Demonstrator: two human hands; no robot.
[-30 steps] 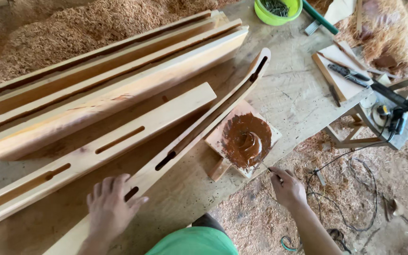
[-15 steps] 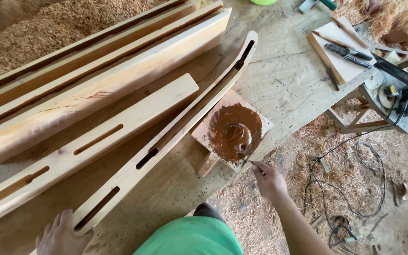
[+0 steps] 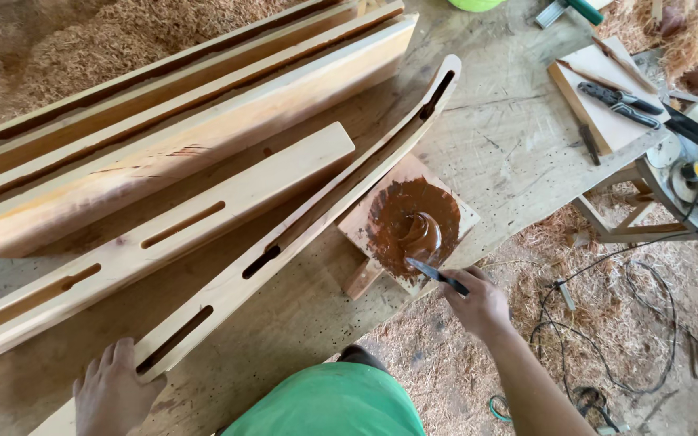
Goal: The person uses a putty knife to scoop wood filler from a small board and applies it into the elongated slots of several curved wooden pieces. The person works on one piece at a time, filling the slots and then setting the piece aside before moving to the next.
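- Curved slotted wooden rail [image 3: 300,230] lying across workbench [image 3: 510,153], running from 7 to 1 o'clock.
- Small board [image 3: 454,203] with brown filler paste [image 3: 414,222] touching the rail's 4 o'clock side.
- Left hand [image 3: 111,396] flat, fingers apart, pressing the rail's near end.
- Right hand [image 3: 478,303] closed around putty knife [image 3: 434,274]; blade tip in paste at 10 o'clock of the grip.

floor [image 3: 607,323]: sawdust, shavings | workbench [image 3: 519,153]: worn wood | daylight
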